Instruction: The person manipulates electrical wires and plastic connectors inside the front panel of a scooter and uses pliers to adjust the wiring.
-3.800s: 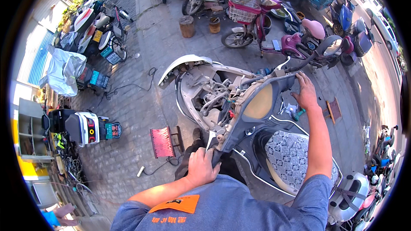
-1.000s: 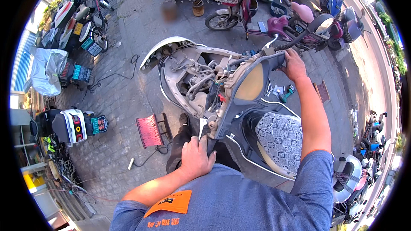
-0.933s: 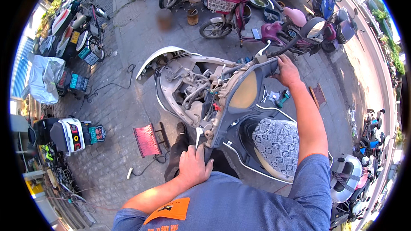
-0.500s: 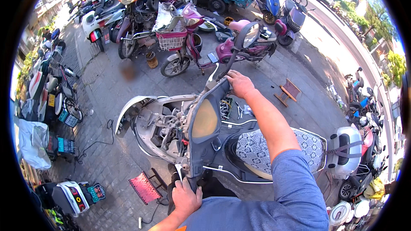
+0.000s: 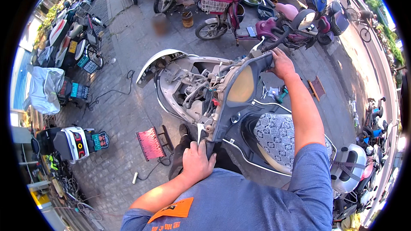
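Observation:
A scooter stands in front of me, its nose pointing left and its front cover off, so that wires and hoses (image 5: 199, 90) lie bare. My left hand (image 5: 198, 161) is closed round the near handlebar grip, with a pale brake lever (image 5: 200, 132) just beyond the fingers. At the far end of the handlebar, my right hand (image 5: 281, 63) is wrapped over the other grip; part of its fingers is hidden. Between them is the grey inner panel (image 5: 222, 115) with a tan area. The patterned seat (image 5: 274, 134) lies to the right, partly behind my right arm.
A red-topped folding stool (image 5: 150, 144) stands at near left, with a black cable nearby. Beyond the scooter are a green power tool (image 5: 281, 94), another folding stool (image 5: 317, 87) and a pink scooter (image 5: 233, 15). Parked scooters (image 5: 75, 143) line the left; a silver top box (image 5: 349, 169) sits behind the seat.
The view has shifted, so the surroundings sit higher in the picture and the scooter's front lies further right. Both hands stay on the handlebar grips. The green power tool now shows beside my right forearm.

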A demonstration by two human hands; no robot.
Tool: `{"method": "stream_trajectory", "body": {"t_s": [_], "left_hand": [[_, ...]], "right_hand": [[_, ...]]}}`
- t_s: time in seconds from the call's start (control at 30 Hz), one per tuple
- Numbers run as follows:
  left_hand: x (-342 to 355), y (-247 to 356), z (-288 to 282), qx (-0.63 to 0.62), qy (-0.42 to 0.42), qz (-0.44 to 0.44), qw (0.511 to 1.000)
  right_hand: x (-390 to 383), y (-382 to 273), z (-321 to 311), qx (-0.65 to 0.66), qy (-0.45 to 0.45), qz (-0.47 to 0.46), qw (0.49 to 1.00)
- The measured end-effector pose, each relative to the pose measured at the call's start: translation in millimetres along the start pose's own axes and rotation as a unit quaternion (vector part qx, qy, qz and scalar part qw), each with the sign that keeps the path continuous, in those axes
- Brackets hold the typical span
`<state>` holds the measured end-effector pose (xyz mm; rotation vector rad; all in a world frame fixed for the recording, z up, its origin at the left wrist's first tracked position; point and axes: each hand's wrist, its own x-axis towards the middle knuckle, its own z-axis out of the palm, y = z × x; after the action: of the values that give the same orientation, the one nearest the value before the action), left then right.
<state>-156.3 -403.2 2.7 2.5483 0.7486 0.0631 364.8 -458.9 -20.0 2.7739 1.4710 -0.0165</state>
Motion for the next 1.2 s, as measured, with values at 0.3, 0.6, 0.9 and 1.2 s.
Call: {"method": "stream_trajectory", "body": {"t_s": [0.3, 0.6, 0.9, 1.2], "left_hand": [[4, -12, -16, -0.042, -0.041, -0.001, 0.998], [22, -63, -58, -0.09, -0.127, 0.095, 0.983], [54, -140, -91, -0.135, -0.186, 0.272, 0.935], [58, -169, -109, -0.138, -0.192, 0.337, 0.911]], "right_hand": [[-75, -55, 36, 0.142, 0.129, 0.141, 0.971], [-257, -236, 19, 0.464, 0.084, 0.296, 0.831], [-261, -415, -50, 0.255, 0.208, 0.208, 0.921], [-249, -477, -42, 0.221, 0.146, 0.292, 0.919]]}}
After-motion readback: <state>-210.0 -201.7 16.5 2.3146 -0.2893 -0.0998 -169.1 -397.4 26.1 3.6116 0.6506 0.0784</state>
